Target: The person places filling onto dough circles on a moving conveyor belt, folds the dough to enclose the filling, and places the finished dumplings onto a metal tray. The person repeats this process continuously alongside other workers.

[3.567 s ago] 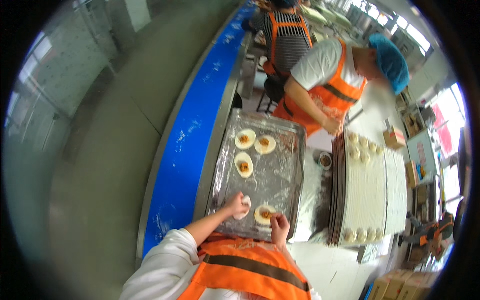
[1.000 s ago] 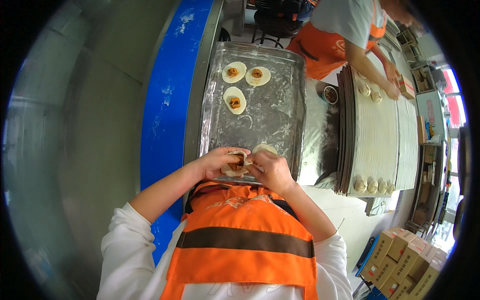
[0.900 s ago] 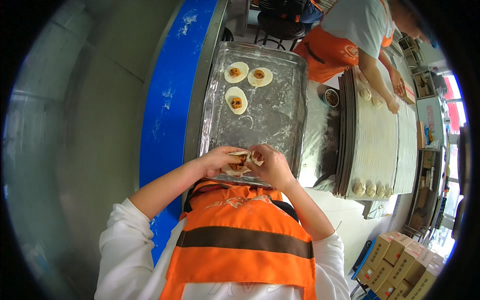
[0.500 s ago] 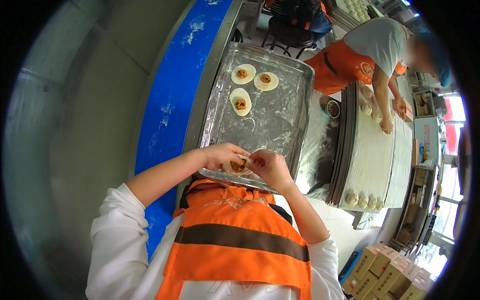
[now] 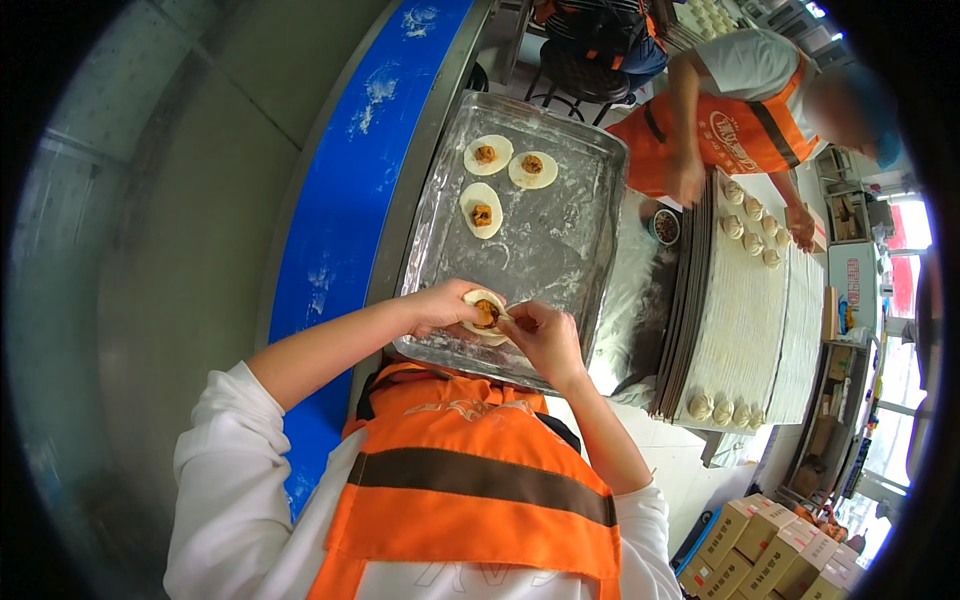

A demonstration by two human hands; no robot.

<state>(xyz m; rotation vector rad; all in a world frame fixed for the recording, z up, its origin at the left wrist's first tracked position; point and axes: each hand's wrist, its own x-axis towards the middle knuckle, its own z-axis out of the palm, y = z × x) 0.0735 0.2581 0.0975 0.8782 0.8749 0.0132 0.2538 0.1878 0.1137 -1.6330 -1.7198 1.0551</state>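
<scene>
Between my hands, over the near end of a floured metal tray point(image 5: 545, 255), is a round dough wrapper point(image 5: 487, 331) with orange-brown filling in its middle. My left hand point(image 5: 445, 307) cradles the wrapper from the left, its thumb near the filling. The fingers of my right hand point(image 5: 541, 335) pinch the wrapper's right edge. Farther up the tray lie three flat wrappers with filling: one at the upper left point(image 5: 487, 156), one beside it point(image 5: 532, 170), and one just below them point(image 5: 482, 211).
A blue floured strip point(image 5: 345, 200) runs along the tray's left. At right, a co-worker in an orange apron point(image 5: 700, 135) leans over stacked boards point(image 5: 745, 330) bearing shaped buns point(image 5: 753, 228). A bowl of filling point(image 5: 664, 226) stands between. Cardboard boxes point(image 5: 765, 545) are piled lower right.
The wrapper has turned up in my hands, so its filling shows more openly. My right fingers have shifted slightly along its edge. The co-worker has drawn one arm back from the boards.
</scene>
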